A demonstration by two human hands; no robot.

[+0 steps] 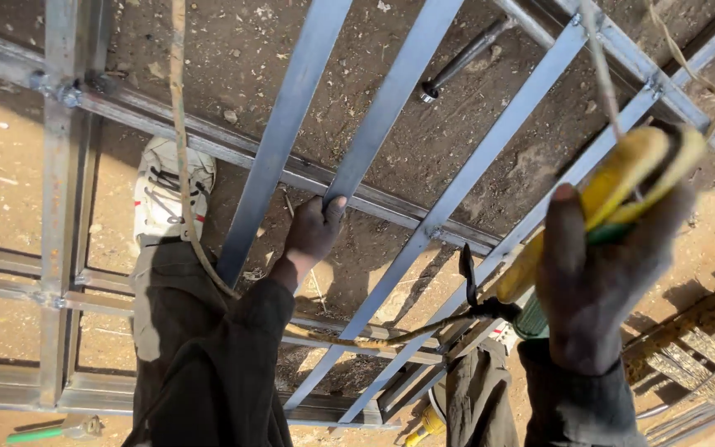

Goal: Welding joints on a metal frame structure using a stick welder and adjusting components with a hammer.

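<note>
Steel bar (374, 132) in left hand (312, 232).

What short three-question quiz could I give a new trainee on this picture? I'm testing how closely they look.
1. True or false: the left hand is closed on a flat steel bar of the frame.
2. What does the right hand hold? A) a red brick B) a yellow and green handled tool C) a glass bottle
3. What stands on the ground beside the frame's cross rail, left of the left hand?

Key: 1 true; 2 B; 3 a white shoe.
</note>
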